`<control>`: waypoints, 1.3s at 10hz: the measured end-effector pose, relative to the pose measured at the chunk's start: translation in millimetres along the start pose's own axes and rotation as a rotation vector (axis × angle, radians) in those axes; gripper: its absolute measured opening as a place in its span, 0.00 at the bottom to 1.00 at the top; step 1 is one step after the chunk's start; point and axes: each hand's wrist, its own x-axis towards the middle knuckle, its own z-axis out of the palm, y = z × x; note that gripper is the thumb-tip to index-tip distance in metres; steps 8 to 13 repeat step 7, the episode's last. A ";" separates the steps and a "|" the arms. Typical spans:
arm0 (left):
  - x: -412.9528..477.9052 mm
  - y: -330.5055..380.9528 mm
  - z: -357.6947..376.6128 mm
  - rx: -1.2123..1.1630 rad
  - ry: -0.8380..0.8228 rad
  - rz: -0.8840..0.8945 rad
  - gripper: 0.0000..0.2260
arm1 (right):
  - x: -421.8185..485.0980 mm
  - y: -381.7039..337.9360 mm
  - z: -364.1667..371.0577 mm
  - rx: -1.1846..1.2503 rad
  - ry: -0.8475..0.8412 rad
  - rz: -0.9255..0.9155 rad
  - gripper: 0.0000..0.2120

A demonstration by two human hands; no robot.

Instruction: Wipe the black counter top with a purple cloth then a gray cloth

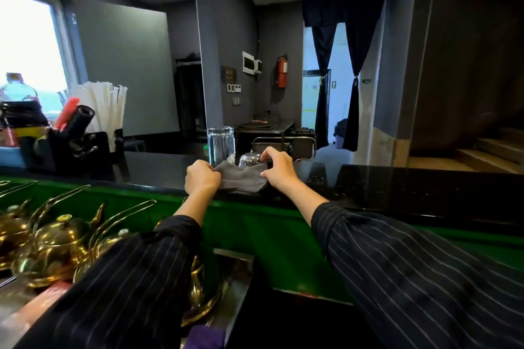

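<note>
Second step: left hand (202, 177) and right hand (276, 168) pinch the gray cloth (241, 180) by its ends at the desk (397, 183); next, likely flattening and sweeping.

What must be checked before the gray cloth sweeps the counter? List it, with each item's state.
1. Grip on the gray cloth: ok, the left hand and right hand each pinch an end.
2. Cloth on the black counter top: ok, it lies at the near edge.
3. Cloth spread flat: not ok, it is bunched between the hands.
4. Purple cloth out of the way: ok, it lies low, off the counter.
5. Path behind the cloth: not ok, a glass and a silver bell stand just beyond it.
6. Counter already wiped with purple: cannot tell.
</note>
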 end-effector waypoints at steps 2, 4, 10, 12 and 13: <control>9.5 6.7 14.1 0.417 0.069 0.237 0.13 | 13.1 2.8 19.4 -0.219 -0.046 0.020 0.06; 3.6 6.7 22.8 0.550 -0.279 0.371 0.16 | 6.4 -7.7 12.7 -0.453 -0.277 0.053 0.22; -31.3 21.2 24.8 0.545 -0.275 0.435 0.19 | -16.7 2.4 -20.3 -0.397 -0.526 0.127 0.29; -31.3 21.2 24.8 0.545 -0.275 0.435 0.19 | -16.7 2.4 -20.3 -0.397 -0.526 0.127 0.29; -31.3 21.2 24.8 0.545 -0.275 0.435 0.19 | -16.7 2.4 -20.3 -0.397 -0.526 0.127 0.29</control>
